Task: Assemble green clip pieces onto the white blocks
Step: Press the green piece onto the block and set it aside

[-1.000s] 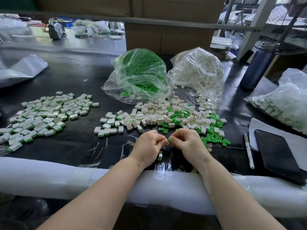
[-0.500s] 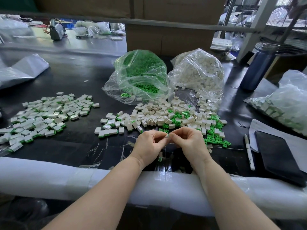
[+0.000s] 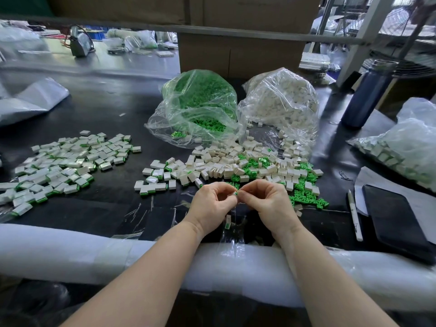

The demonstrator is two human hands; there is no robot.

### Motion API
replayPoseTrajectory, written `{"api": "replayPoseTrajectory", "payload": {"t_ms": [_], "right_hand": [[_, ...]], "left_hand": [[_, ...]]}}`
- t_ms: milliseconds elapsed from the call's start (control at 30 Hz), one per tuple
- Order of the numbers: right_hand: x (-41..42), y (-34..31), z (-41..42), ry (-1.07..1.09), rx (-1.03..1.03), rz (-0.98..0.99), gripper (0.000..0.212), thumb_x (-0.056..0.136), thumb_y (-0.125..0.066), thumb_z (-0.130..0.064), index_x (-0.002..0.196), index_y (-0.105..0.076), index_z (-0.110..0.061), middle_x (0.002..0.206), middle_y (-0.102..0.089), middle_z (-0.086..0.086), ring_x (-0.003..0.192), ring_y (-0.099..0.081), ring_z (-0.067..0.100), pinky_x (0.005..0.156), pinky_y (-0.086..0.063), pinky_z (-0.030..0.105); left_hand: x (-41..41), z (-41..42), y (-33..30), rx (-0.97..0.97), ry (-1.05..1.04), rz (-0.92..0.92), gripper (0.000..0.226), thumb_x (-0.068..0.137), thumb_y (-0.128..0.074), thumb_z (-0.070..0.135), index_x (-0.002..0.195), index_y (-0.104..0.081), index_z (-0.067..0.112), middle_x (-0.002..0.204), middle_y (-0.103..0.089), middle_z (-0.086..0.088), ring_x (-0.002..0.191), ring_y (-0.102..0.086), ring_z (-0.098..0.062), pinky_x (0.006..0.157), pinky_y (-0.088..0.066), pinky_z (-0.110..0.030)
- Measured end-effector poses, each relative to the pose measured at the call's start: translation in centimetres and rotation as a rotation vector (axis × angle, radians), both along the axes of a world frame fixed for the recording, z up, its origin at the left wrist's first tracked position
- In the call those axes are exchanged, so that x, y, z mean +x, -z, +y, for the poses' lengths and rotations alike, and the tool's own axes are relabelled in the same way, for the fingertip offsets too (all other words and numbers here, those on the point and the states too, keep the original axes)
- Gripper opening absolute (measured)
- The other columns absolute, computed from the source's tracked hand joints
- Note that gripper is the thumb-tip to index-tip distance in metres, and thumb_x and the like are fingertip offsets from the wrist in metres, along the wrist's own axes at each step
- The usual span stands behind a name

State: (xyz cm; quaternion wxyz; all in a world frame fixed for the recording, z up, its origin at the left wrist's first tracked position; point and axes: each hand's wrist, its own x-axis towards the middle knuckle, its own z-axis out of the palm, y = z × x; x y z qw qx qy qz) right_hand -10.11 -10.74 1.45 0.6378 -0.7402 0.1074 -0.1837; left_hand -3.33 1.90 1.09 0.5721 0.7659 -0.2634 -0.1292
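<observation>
Left hand (image 3: 213, 204): bare, no glove, no ring or band to be seen on the fingers that show.
Right hand (image 3: 267, 200): bare, no glove, no ring to be seen.
Nails: short and plain where they show at the fingertips.
Wrists: no watch, strap or bracelet behind either hand.
Forearms: bare from each hand back to the bottom edge of the view; no sleeve or cuff shows.

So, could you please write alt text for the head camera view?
Two hands, left hand and right hand, pinch a small white-and-green piece between them over a black table. Behind lie loose white blocks, green clips and a pile of finished pieces.
</observation>
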Motion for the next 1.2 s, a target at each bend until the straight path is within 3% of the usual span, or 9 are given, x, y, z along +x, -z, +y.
{"api": "replayPoseTrajectory", "payload": {"t_ms": [67, 167, 333, 433, 533, 633, 733, 1000, 1200], "right_hand": [[-0.05, -0.01, 0.04, -0.004, -0.002, 0.001, 0.015, 0.080, -0.070, -0.004, 0.071, -0.070, -0.016, 0.072, -0.070, 0.010, 0.069, -0.066, 0.024, 0.072, -0.056, 0.041], [-0.04, -0.01, 0.02, 0.020, 0.027, -0.021, 0.011, 0.084, -0.066, -0.005, 0.077, -0.070, -0.012, 0.078, -0.070, 0.014, 0.075, -0.067, 0.029, 0.075, -0.056, 0.042], [0.09, -0.15, 0.43, -0.040, 0.112, 0.003, 0.011, 0.091, -0.057, -0.015, 0.091, -0.067, -0.012, 0.086, -0.070, 0.011, 0.079, -0.066, 0.019, 0.071, -0.057, 0.028], [0.11, -0.27, 0.63, -0.141, 0.011, 0.059, 0.020, 0.092, -0.052, -0.023, 0.087, -0.070, -0.016, 0.074, -0.065, 0.005, 0.070, -0.059, 0.011, 0.065, -0.049, 0.022], [0.10, -0.32, 0.52, -0.170, 0.052, 0.069, 0.018, 0.091, -0.055, -0.019, 0.086, -0.071, -0.011, 0.066, -0.066, -0.003, 0.062, -0.057, 0.006, 0.059, -0.046, 0.015], [0.01, -0.27, 0.33, -0.154, 0.072, 0.075, 0.017, 0.089, -0.058, -0.014, 0.093, -0.072, -0.004, 0.069, -0.065, 0.005, 0.061, -0.056, 0.005, 0.057, -0.045, 0.013], [-0.07, -0.40, 0.31, -0.141, 0.071, 0.074, 0.015, 0.088, -0.059, -0.013, 0.089, -0.072, -0.004, 0.069, -0.060, 0.012, 0.058, -0.050, 0.006, 0.055, -0.042, 0.013], [-0.27, -0.51, 0.25, -0.123, 0.097, 0.068, 0.016, 0.087, -0.062, -0.010, 0.088, -0.072, 0.003, 0.063, -0.059, 0.010, 0.051, -0.048, 0.004, 0.052, -0.041, 0.013], [-0.27, -0.45, 0.22, -0.125, 0.116, 0.055, 0.016, 0.086, -0.062, -0.009, 0.085, -0.072, 0.004, 0.058, -0.058, 0.007, 0.051, -0.048, 0.005, 0.051, -0.040, 0.014]], "left_hand": [[0.03, -0.04, -0.04, 0.006, -0.015, -0.015, 0.009, 0.083, -0.061, 0.005, 0.082, -0.066, 0.013, 0.078, -0.063, -0.002, 0.070, -0.058, -0.010, 0.072, -0.051, -0.022], [0.08, -0.03, -0.24, 0.005, -0.036, -0.053, 0.008, 0.084, -0.062, 0.004, 0.084, -0.066, 0.011, 0.093, -0.056, -0.002, 0.073, -0.054, -0.006, 0.067, -0.045, -0.008], [-0.07, 0.03, -0.57, -0.061, 0.024, 0.009, 0.016, 0.085, -0.063, 0.005, 0.083, -0.066, 0.020, 0.109, -0.045, -0.003, 0.087, -0.055, -0.013, 0.085, -0.051, -0.023], [-0.20, -0.03, -0.57, -0.073, 0.063, 0.050, 0.014, 0.084, -0.064, 0.006, 0.086, -0.064, 0.019, 0.113, -0.040, -0.003, 0.091, -0.057, -0.022, 0.089, -0.052, -0.031], [-0.17, -0.03, -0.39, -0.043, 0.092, 0.023, 0.013, 0.085, -0.064, 0.006, 0.089, -0.065, 0.019, 0.110, -0.038, 0.001, 0.098, -0.053, -0.016, 0.091, -0.050, -0.029], [-0.21, 0.01, -0.36, -0.019, 0.123, -0.019, 0.018, 0.085, -0.063, 0.007, 0.088, -0.065, 0.024, 0.107, -0.038, 0.006, 0.106, -0.048, -0.011, 0.094, -0.046, -0.024], [-0.23, 0.02, -0.31, -0.001, 0.144, -0.031, 0.021, 0.085, -0.061, 0.005, 0.087, -0.062, 0.027, 0.109, -0.038, 0.003, 0.105, -0.049, -0.016, 0.098, -0.045, -0.030], [-0.22, -0.10, 0.04, 0.014, 0.182, -0.068, 0.030, 0.085, -0.058, 0.004, 0.080, -0.057, 0.033, 0.103, -0.037, 0.008, 0.085, -0.046, -0.001, 0.078, -0.040, -0.009], [-0.30, -0.16, 0.02, 0.018, 0.193, -0.071, 0.029, 0.086, -0.058, 0.004, 0.079, -0.056, 0.033, 0.104, -0.037, 0.005, 0.082, -0.045, -0.002, 0.073, -0.039, -0.007]]}}
